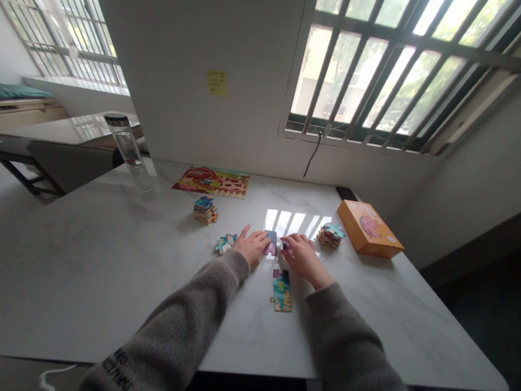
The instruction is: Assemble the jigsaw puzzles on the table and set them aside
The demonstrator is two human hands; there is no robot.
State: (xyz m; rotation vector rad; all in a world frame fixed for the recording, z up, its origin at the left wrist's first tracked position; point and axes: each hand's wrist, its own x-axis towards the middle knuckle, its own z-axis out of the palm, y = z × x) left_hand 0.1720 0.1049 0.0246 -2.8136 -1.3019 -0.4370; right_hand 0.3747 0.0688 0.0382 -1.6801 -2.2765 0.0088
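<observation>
Table (95, 290): a white, grey-veined top, by which window light is reflected near the far middle.
Far left edge: a clear bottle (127, 141) with a dark lid is stood there.
Far side: a colourful picture sheet (216, 182) is laid flat; in front, a left stack (205, 211) of puzzle pieces is piled.
Middle: loose pieces (225, 244) and a purple-and-dark piece (272, 243), partly hidden, are spread.
Nearer: a puzzle strip (283, 291) is laid.
Right: a right stack (330, 235) is placed beside an orange box (370, 228).
</observation>
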